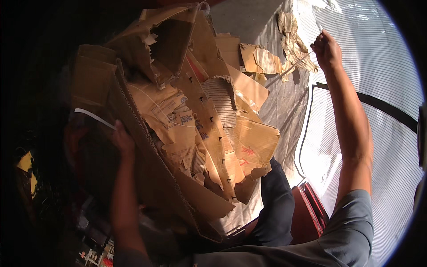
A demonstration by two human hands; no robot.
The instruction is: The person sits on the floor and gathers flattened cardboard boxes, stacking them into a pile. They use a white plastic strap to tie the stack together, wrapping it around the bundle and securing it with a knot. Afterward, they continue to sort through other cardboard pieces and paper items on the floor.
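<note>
My left hand (123, 138) grips one end of a flat white strap (95, 116) beside the shaded side of a large cardboard sheet (133, 116). Raised at the upper right, my right hand (327, 51) is closed on a thin pale strap or cord, partly lost against the bright background. Between my hands lies a big heap of torn, flattened cardboard (213, 120), some pieces corrugated and some bearing printed marks. A thin clear line (146, 95) curves over the heap. Whether it joins what my hands hold, I cannot tell.
Crumpled brown cardboard scraps (292, 40) lie on a pale sheet (283, 96) past the heap. Bright ribbed sheeting (383, 150) with a black band (387, 103) fills the right side. A red object (310, 207) stands near my leg. The left side is very dark.
</note>
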